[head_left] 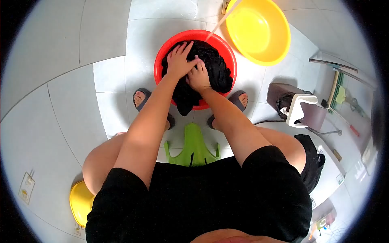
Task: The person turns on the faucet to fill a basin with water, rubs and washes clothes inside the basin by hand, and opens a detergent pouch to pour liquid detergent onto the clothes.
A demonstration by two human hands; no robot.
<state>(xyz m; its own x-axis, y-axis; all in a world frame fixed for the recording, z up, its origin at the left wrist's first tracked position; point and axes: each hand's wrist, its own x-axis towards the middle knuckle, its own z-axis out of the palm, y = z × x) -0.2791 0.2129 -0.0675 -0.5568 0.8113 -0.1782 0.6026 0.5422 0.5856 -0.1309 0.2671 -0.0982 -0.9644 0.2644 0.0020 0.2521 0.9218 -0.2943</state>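
Observation:
A red basin [159, 52] stands on the floor between my feet, holding a bunched black cloth [219, 69]. One end of the cloth hangs over the near rim. My left hand [180, 60] lies on the cloth at the left with its fingers spread. Close beside it, my right hand [198, 77] presses into the middle of the cloth, fingers bent and gathered around a fold. The left thumb reaches across to the right fingertips. A thin, pale stream or stick [222, 22] slants down to the basin's far rim; I cannot tell which.
A yellow basin [279, 48] stands at the far right. Near my knees is a green plastic seat [193, 141]. A dark bin [279, 95] and a white appliance or lid [300, 107] stand right. Another yellow item [81, 202] is at lower left. Tiled walls enclose the space.

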